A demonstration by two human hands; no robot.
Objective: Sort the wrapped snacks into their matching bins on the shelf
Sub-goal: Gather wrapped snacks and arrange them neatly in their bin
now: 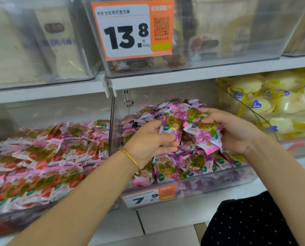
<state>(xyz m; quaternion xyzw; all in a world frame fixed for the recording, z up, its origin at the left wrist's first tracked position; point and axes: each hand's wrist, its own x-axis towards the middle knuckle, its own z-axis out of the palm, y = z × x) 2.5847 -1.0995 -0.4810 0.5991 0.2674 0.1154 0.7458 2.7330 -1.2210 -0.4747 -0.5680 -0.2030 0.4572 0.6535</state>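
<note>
Both hands grip purple packs [201,128] above the purple bin [219,176], left hand [153,139] clasping one, right hand [237,130] several, bin directly beneath

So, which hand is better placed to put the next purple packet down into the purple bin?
Probably the left hand. It holds one purple packet low over the purple bin, close to the pile. The right hand is clutching several packets together, so it is less free.
</note>
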